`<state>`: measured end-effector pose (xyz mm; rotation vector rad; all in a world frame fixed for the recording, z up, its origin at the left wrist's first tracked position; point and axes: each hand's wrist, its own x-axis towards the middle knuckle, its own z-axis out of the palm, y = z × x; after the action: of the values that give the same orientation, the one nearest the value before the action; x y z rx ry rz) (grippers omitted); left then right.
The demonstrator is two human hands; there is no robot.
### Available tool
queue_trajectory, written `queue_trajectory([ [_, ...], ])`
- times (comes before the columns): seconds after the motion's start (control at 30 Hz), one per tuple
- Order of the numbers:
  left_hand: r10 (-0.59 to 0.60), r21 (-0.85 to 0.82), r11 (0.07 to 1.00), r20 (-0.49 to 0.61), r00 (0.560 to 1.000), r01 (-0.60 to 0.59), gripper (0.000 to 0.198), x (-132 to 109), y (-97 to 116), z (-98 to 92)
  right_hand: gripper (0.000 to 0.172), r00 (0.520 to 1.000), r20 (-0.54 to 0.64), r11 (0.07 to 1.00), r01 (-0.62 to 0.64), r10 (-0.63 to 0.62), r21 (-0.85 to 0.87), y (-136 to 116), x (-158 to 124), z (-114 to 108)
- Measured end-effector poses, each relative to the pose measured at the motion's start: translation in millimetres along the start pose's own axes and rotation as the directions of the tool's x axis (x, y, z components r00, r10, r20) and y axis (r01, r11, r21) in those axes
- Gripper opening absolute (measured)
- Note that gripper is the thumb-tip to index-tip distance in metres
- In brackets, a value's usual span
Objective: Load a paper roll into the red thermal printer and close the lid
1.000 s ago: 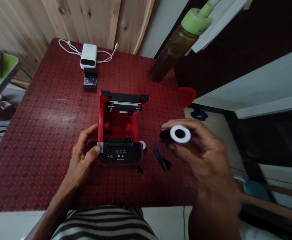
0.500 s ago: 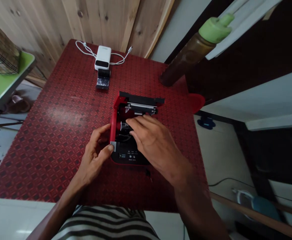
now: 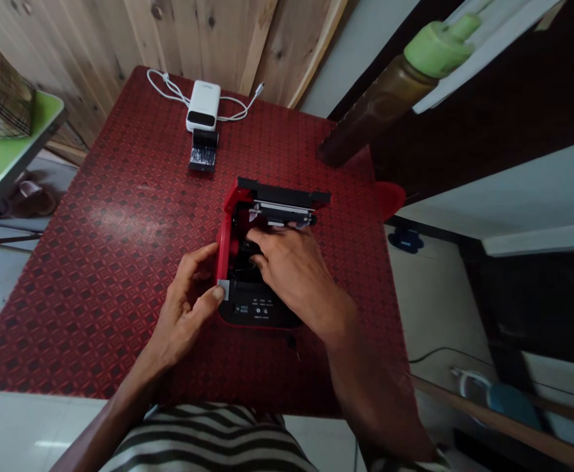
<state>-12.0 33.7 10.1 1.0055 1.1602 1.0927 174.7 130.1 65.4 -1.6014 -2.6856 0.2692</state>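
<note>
A small red and black printer (image 3: pixel 223 252) stands on the table with its lid (image 3: pixel 287 193) raised. My left hand (image 3: pixel 182 308) steadies its left side, the thumb pressed on the grey front corner and the fingers against the red wall. Down inside the open compartment are the fingers of my right hand (image 3: pixel 296 272), bent around a dark roll (image 3: pixel 248 248). Most of that roll is hidden by the hand and by shadow. Small buttons and white markings show on the black front panel (image 3: pixel 260 313).
Behind the printer lie a white power bank (image 3: pixel 204 105) with a white cable (image 3: pixel 237 108) and a strip of black film (image 3: pixel 203 152). A tall brown bottle with a green cap (image 3: pixel 437 49) stands at the back right of the red patterned table (image 3: pixel 134 203).
My right hand has pushed the roll lower into the compartment, and its pale end has gone from sight. My left hand keeps its place on the printer. The view has shifted slightly.
</note>
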Motion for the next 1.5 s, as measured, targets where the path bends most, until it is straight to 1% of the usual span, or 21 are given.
queue_trajectory([
  [0.07,0.016,-0.001,1.0,0.004,1.0,-0.016,0.059,1,-1,-0.6,0.031,0.998,-0.045,0.997,0.043,-0.04,0.065,4,-7,1],
  [0.17,0.027,0.01,1.0,0.005,1.0,-0.027,0.06,1,-2,-1.2,0.048,0.981,-0.166,0.962,0.141,-0.104,0.235,13,-25,-4],
  [0.23,0.028,0.023,0.999,0.002,1.0,-0.028,0.061,1,-2,-0.7,0.055,0.964,-0.206,0.919,0.227,-0.166,0.322,19,-39,-9],
  [0.27,0.025,0.026,0.999,-0.001,1.0,-0.025,0.06,1,-1,-0.3,0.055,0.958,-0.204,0.901,0.263,-0.201,0.347,21,-45,-11],
  [0.33,0.028,0.02,0.999,-0.007,1.0,-0.028,0.059,1,-1,0.4,0.047,0.951,-0.196,0.883,0.296,-0.237,0.365,21,-52,-12],
  [0.43,0.038,0.012,0.999,-0.005,0.999,-0.038,0.06,0,-1,-1.4,0.029,0.946,-0.258,0.899,0.278,-0.195,0.339,17,-53,-9],
  [0.57,0.049,0.042,0.998,-0.015,0.999,-0.048,0.06,5,6,-7.7,0.026,0.906,-0.392,0.924,0.276,-0.158,0.266,10,-59,-9],
  [0.63,0.117,0.07,0.991,-0.062,0.991,-0.113,0.061,16,16,-8.0,0.025,0.882,-0.448,0.929,0.278,-0.146,0.243,6,-68,-9],
  [0.7,0.237,0.15,0.964,-0.115,0.965,-0.219,0.06,32,30,-4.2,0.026,0.861,-0.49,0.931,0.279,-0.134,0.236,1,-78,-7],
  [0.77,0.336,0.189,0.93,-0.08,0.939,-0.316,0.059,49,44,2.7,0.025,0.849,-0.514,0.937,0.268,-0.12,0.222,-6,-88,-2],
  [0.83,0.365,0.185,0.918,-0.044,0.93,-0.351,0.053,62,55,10.1,0.023,0.844,-0.527,0.953,0.235,-0.101,0.193,-12,-96,4],
  [0.87,0.368,0.17,0.919,-0.047,0.929,-0.355,0.047,65,58,13.0,0.023,0.839,-0.537,0.962,0.213,-0.089,0.174,-15,-99,8],
  [0.93,0.369,0.155,0.923,-0.092,0.925,-0.353,0.036,65,59,16.5,0.025,0.814,-0.577,0.979,0.165,-0.064,0.124,-19,-103,14],
  [1.03,0.346,0.169,0.932,-0.152,0.926,-0.321,0.024,52,52,17.1,0.024,0.766,-0.641,0.994,0.1,-0.051,0.041,-23,-104,20],
  [1.1,0.295,0.156,0.95,-0.157,0.943,-0.271,0.019,40,45,16.6,0.022,0.755,-0.654,0.996,0.082,-0.042,0.03,-24,-103,23],
  [1.13,0.264,0.136,0.96,-0.159,0.951,-0.243,0.019,35,40,16.6,0.022,0.758,-0.652,0.996,0.082,-0.033,0.046,-24,-102,24],
  [1.17,0.229,0.109,0.971,-0.162,0.96,-0.213,0.022,31,35,16.7,0.023,0.762,-0.647,0.994,0.086,-0.021,0.069,-24,-102,25],
  [1.27,0.114,0.027,0.993,-0.17,0.979,-0.111,0.052,23,22,17.6,0.024,0.773,-0.634,0.985,0.109,0.001,0.134,-24,-101,28],
  [1.3,0.075,0.009,0.997,-0.163,0.984,-0.075,0.058,22,19,17.9,0.023,0.775,-0.632,0.982,0.112,0.009,0.152,-24,-101,29],
  [1.4,-0.001,-0.02,1.0,-0.116,0.993,-0.001,0.063,20,14,18.2,0.021,0.786,-0.617,0.976,0.104,0.036,0.19,-25,-103,29],
  [1.5,-0.007,-0.027,1.0,-0.091,0.996,0.005,0.062,19,15,17.9,0.023,0.798,-0.601,0.974,0.104,0.038,0.201,-25,-105,28],
])
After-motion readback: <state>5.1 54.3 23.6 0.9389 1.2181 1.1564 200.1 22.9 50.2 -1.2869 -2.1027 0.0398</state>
